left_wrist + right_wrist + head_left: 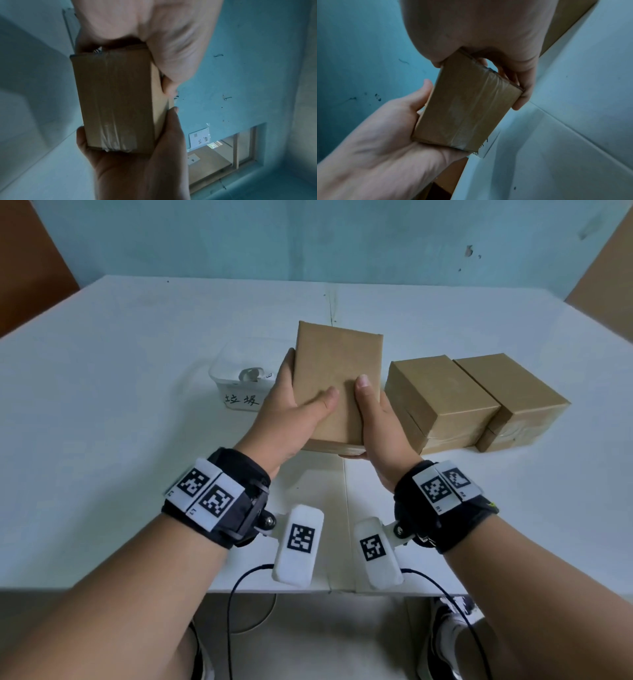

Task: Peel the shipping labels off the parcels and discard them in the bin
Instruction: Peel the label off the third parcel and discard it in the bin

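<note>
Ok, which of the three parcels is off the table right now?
The left parcel, held up between the left hand and right hand. The other two parcels sit side by side on the table.

Plain recording or test room rather than a home: white table (102, 405) set against a scuffed pale-blue wall (308, 237), brown boards (30, 268) at both sides. Brown parcels (442, 402) near the table's right edge, a small clear bin (239, 386) with a handwritten label left of centre.
</note>
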A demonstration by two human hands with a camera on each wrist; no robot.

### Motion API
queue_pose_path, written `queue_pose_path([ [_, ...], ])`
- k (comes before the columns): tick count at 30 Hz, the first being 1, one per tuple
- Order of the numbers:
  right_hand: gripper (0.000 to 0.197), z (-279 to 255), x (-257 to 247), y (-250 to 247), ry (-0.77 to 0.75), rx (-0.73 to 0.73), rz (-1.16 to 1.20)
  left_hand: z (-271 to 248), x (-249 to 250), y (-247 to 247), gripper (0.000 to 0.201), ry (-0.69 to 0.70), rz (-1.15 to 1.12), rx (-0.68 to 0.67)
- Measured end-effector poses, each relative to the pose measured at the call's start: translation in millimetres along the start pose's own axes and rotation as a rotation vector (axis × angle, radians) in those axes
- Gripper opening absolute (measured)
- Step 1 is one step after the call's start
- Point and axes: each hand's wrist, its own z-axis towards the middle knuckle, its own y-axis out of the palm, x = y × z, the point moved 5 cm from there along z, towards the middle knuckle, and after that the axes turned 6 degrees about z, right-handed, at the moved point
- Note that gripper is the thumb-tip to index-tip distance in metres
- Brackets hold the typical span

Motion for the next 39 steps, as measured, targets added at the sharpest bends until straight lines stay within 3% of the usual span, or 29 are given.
queue_pose_path([
  [4, 0.07, 0, 0, 6, 0.001, -0.014, -0.048, 3, 2, -6, 0.065, -0.023, 0.037, 0.142],
  [7, 0.062, 3, 1, 4, 0.033, -0.016, -0.002, 7, 5, -8, 0.051, -0.068, 0.019, 0.08],
  [8, 0.067, 3, -1, 2, 0.037, -0.007, 0.005, 8, 5, -8, 0.056, -0.076, -0.003, 0.009],
  [11, 0.078, 5, -6, -3, 0.02, 0.012, 0.021, 1, 6, -2, 0.101, -0.017, 0.007, -0.158],
  [13, 0.08, 8, -6, -5, -0.009, 0.032, 0.029, -1, 8, 0, 0.099, 0.03, 0.015, -0.092],
  [17, 0.052, 8, -4, -5, -0.09, 0.037, -0.021, -1, 11, 2, 0.068, 0.06, 0.07, 0.111],
  [20, 0.064, 5, 0, -1, -0.101, 0.019, -0.077, 3, 9, -4, 0.05, 0.023, 0.182, 0.199],
  [22, 0.079, 7, 4, -2, -0.068, 0.022, -0.07, 8, 3, -4, 0.054, -0.003, 0.107, 0.117],
  [24, 0.083, 10, 3, -6, -0.039, 0.033, -0.041, 10, -1, -2, 0.073, -0.003, 0.02, -0.048],
  [26, 0.077, 13, 0, -12, -0.048, 0.029, -0.003, 7, -2, 1, 0.102, 0.017, 0.023, -0.148],
  [28, 0.062, 13, -2, -12, -0.08, 0.023, 0.006, 4, 1, 1, 0.109, 0.036, 0.02, -0.114],
  [30, 0.05, 11, -2, -8, -0.115, 0.008, -0.009, 2, 4, 3, 0.101, 0.045, 0.0, -0.028],
  [35, 0.046, 8, -4, -7, -0.199, 0.02, -0.025, 2, 19, 0, 0.071, 0.09, 0.105, 0.133],
  [37, 0.051, 9, -1, -5, -0.158, 0.009, -0.006, 4, 19, -2, 0.06, 0.06, 0.165, 0.174],
  [39, 0.067, 8, 2, -4, -0.078, 0.008, 0.049, 9, 15, -2, 0.066, 0.01, 0.154, 0.111],
])
